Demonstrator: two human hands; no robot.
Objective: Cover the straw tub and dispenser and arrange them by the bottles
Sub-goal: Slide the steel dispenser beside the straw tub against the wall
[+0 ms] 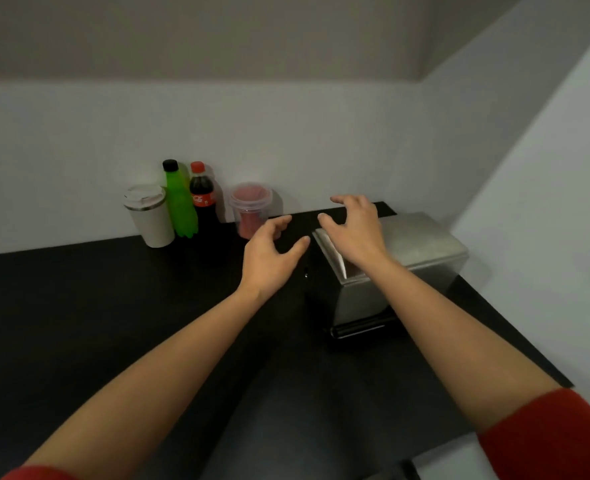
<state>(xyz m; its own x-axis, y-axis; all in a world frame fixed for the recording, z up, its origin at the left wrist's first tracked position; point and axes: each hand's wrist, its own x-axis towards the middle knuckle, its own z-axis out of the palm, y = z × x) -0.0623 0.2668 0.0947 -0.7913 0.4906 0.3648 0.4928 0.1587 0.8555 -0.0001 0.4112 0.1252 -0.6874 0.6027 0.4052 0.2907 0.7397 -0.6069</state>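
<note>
A clear straw tub point(251, 207) with red contents and a clear lid on top stands on the black counter point(113, 306) by the back wall. Left of it stand a green bottle point(180, 202) and a cola bottle point(202, 199). A steel dispenser point(408, 258) sits at the right, with white paper showing at its left end. My left hand point(273, 251) hovers open between the tub and the dispenser, holding nothing. My right hand point(356, 230) is spread open over the dispenser's left top edge; I cannot tell whether it touches.
A white travel cup point(150, 216) with a lid stands left of the bottles. Walls close in the counter at the back and on the right. The counter's right edge runs diagonally just beyond the dispenser.
</note>
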